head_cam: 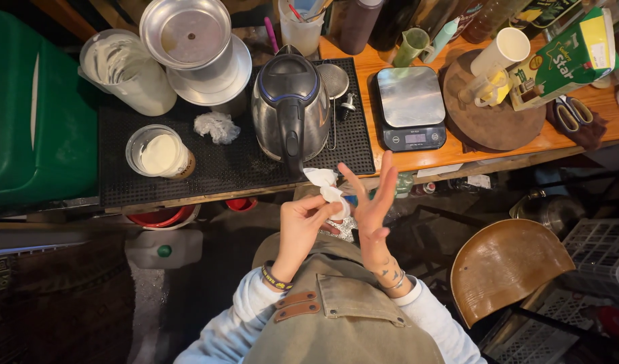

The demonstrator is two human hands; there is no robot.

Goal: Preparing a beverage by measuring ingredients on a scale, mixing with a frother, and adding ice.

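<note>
Pinched between the thumb and fingers of the left hand (301, 219), a crumpled white tissue (330, 189) was pressed against the palm of the right hand (375, 202), which was spread open with fingers pointing up and held nothing. Both hands met just below the middle of the frame, in front of the person's chest, where a tan apron (343, 317) covered pale sleeves; a dark wristband circled the left wrist. Directly above the hands, a steel electric kettle (289, 108) with a black handle stood on a black rubber mat (222, 162) that covered the upper left centre of the frame. On that mat lay another small wad of white paper (217, 126), just left of the kettle, and a clear cup of white liquid (160, 154) further left. A tall frosted container (127, 71) and a stack of metal pans (191, 40) sat at the upper left. Right of the kettle, on an orange wooden counter (525, 145), rested a digital kitchen scale (410, 108), then a round wooden board (491, 114) bearing a white paper cup (502, 50), with a green and yellow carton (572, 57) beside it. A wooden seat (505, 266) showed at the lower right.
</note>
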